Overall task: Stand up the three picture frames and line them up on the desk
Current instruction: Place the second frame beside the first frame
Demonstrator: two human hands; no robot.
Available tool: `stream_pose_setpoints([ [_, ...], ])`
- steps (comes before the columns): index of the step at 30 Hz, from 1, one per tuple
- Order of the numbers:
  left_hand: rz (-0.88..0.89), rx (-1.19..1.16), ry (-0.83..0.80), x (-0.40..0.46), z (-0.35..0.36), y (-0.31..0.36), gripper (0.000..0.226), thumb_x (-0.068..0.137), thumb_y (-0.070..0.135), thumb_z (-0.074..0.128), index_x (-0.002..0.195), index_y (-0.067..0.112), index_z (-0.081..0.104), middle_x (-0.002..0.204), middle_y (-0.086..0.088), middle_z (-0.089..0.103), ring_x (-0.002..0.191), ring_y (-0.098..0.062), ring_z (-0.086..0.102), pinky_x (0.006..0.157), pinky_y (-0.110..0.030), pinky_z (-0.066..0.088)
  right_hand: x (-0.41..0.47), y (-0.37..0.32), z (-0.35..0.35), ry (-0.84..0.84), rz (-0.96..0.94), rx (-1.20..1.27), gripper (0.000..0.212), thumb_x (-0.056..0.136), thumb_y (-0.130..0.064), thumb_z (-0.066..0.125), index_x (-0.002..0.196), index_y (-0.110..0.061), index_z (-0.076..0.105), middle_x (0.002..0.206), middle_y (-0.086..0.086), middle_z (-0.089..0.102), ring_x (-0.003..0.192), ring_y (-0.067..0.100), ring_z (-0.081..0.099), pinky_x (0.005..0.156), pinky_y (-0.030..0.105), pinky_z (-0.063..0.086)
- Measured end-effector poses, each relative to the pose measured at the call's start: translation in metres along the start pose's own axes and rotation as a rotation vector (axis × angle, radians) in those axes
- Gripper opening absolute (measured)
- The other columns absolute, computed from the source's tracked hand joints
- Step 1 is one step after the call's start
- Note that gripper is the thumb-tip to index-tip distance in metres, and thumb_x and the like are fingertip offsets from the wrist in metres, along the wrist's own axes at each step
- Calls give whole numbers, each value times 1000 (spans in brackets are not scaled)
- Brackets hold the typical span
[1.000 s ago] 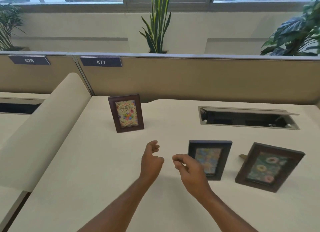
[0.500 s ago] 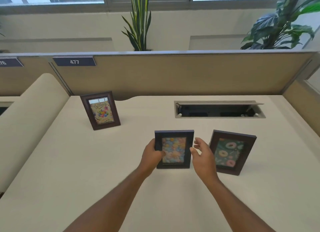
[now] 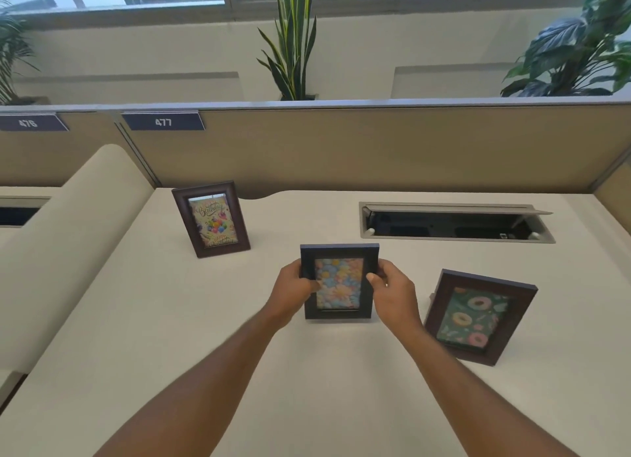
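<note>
Three dark picture frames stand on the cream desk (image 3: 205, 337). The birthday frame (image 3: 211, 219) stands upright at the back left. In the middle, the flower frame (image 3: 338, 282) stands upright, gripped on both sides: my left hand (image 3: 293, 287) holds its left edge and my right hand (image 3: 392, 291) holds its right edge, thumbs on the front. The doughnut frame (image 3: 478, 316) stands at the right, turned slightly askew, nearer to me than the birthday frame.
An open cable tray (image 3: 454, 222) is sunk into the desk at the back right. A tan partition (image 3: 375, 149) with the label 477 closes the far side. A rounded cream divider (image 3: 68, 234) bounds the left; plants stand behind the partition.
Both hands reached forward from open air and closed on the flower frame's sides; my right hand, apart from it half a second ago, now grips its edge. The other two frames stayed put.
</note>
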State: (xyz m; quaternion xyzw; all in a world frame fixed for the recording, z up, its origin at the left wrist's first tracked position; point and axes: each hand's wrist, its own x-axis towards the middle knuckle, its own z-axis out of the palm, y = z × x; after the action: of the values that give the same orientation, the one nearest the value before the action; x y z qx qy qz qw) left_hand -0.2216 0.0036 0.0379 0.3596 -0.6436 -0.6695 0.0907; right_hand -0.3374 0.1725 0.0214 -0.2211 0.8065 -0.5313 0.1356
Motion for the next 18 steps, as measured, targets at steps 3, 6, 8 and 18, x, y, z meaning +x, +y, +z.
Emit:
stream_pose_setpoints([
  [3,24,-3,9,18,-20,15,45,78,-11,61,114,16,64,112,-2,72,107,-22,67,79,-33,60,24,-16,19,-16,-11,14,15,99,-20,51,108,-28,60,99,-12,63,95,11,60,49,3,44],
  [6,44,-1,25,38,-41,30,45,81,-13,59,117,13,62,113,-3,71,107,-22,65,78,-31,58,51,-33,39,-40,-13,38,16,99,-20,51,111,-26,60,101,-8,65,97,13,60,52,6,45],
  [8,62,11,30,53,-56,39,44,82,-13,58,117,13,60,111,-1,70,106,-21,65,75,-29,57,71,-43,55,-45,-5,47,16,98,-20,52,110,-25,61,101,-6,66,96,12,61,57,10,44],
  [18,63,47,164,132,-107,60,45,83,-12,57,119,15,57,118,-7,67,115,-27,61,89,-44,57,157,-74,124,-52,8,-3,13,94,-15,54,98,-24,61,94,-4,66,86,14,61,58,18,42],
])
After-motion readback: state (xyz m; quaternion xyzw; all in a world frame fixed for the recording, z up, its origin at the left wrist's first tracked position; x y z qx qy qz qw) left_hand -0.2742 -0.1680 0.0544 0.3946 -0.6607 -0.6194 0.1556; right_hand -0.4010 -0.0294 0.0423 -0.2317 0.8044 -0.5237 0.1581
